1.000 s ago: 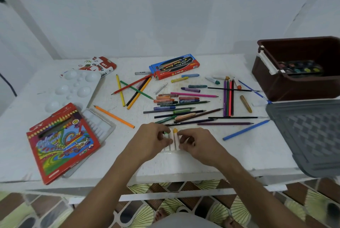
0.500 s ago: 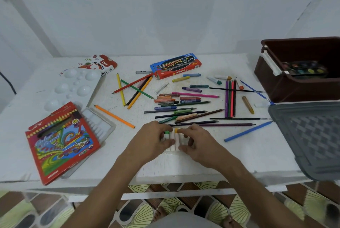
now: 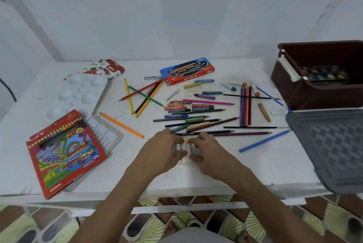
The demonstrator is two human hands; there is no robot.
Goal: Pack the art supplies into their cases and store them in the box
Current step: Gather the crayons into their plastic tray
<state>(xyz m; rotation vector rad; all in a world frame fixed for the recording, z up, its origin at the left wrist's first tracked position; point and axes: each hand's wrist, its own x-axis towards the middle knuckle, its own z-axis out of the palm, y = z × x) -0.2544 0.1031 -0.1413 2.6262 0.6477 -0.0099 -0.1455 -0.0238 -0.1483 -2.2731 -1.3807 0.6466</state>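
My left hand point(image 3: 163, 150) and my right hand point(image 3: 208, 154) meet at the table's front middle. Between them they pinch a short row of pale pastel sticks point(image 3: 186, 149), one with an orange tip; my fingers hide most of the row. Just beyond lie several loose coloured pencils and pastels point(image 3: 196, 119). A red colour-pencil case point(image 3: 64, 152) lies at the front left on a clear plastic tray point(image 3: 107, 134). At the back sit an oil pastels box point(image 3: 107, 69) and a blue-and-red brush box point(image 3: 186, 73). The brown box point(image 3: 294, 93) at the right holds a watercolour set point(image 3: 324, 76).
A white mixing palette point(image 3: 78, 93) lies at the left. The box's grey lid point(image 3: 330, 148) rests at the front right, overhanging the table edge. An orange pencil point(image 3: 121, 125) and a blue pencil point(image 3: 263, 141) lie either side of my hands. A white wall stands behind.
My hands have closed in a little over the pastel sticks, and the green-tipped one is now covered. Nothing else on the table has moved.
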